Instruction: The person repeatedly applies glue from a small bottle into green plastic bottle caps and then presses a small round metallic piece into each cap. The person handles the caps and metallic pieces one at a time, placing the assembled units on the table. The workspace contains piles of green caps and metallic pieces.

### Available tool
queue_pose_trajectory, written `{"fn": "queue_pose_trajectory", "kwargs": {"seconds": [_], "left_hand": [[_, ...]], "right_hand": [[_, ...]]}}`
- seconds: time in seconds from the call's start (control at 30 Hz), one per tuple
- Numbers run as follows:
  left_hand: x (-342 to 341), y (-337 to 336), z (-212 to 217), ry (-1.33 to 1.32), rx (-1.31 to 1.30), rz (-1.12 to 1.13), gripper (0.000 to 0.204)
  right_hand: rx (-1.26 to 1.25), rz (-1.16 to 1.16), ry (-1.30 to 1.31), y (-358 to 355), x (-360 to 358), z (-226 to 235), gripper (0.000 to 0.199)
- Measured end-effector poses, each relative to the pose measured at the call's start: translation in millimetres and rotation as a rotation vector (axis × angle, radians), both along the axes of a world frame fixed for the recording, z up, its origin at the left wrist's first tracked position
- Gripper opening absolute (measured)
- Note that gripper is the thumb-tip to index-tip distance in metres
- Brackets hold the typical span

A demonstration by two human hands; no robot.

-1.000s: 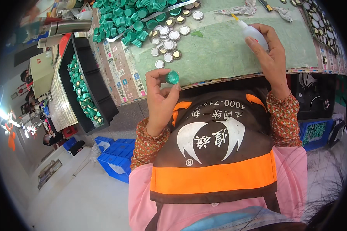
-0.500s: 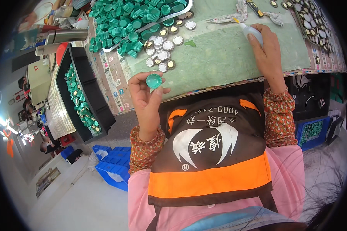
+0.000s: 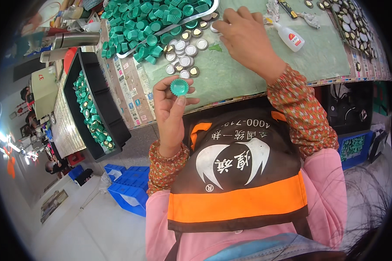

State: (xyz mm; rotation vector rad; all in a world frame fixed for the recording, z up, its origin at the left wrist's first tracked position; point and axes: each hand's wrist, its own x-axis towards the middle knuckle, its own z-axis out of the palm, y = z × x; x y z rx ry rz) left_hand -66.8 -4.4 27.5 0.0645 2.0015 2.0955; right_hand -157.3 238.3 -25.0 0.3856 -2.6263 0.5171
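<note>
A green fluted cup (image 3: 179, 87) is pinched between the thumb and fingers of my left hand (image 3: 170, 108), its hollow side facing up, near the table's front edge. My right hand (image 3: 248, 41) is over the work mat with its fingers bent and apart. One fingertip meets a silvery round cap (image 3: 214, 28), which it partly covers. Several more caps (image 3: 186, 61) lie between my hands, some white-faced, others with a yellowish blob. A white glue bottle (image 3: 289, 37) lies on the mat to the right of my right hand, not held.
A metal-edged tray (image 3: 196, 17) heaped with green cups (image 3: 148, 26) stands at the far left. A black bin (image 3: 113, 117) of filled cups sits left of the table. A board (image 3: 372, 50) covered with caps is at far right. Blue crates (image 3: 128, 187) stand below.
My right hand has let go of the glue bottle and moved left to the caps. The bottle now lies on the mat. My left hand, still holding the green cup, has shifted slightly right.
</note>
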Motion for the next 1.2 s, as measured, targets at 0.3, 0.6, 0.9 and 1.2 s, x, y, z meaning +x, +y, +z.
{"fn": "queue_pose_trajectory", "kwargs": {"seconds": [0.3, 0.6, 0.9, 1.2], "left_hand": [[5, -10, -9, -0.118, 0.108, 0.006, 0.045], [7, -7, -9, -0.182, 0.143, -0.018, 0.048], [11, -11, -9, -0.283, 0.263, -0.046, 0.048], [10, -3, -4, -0.324, 0.209, -0.037, 0.057]], "right_hand": [[-0.005, 0.052, 0.013, 7, -10, -18, 0.019], [-0.02, 0.092, 0.017, 8, -10, -17, 0.016], [-0.353, 0.222, -0.401, 35, 36, 2, 0.012], [-0.223, 0.129, -0.196, 39, 56, 12, 0.019]]}}
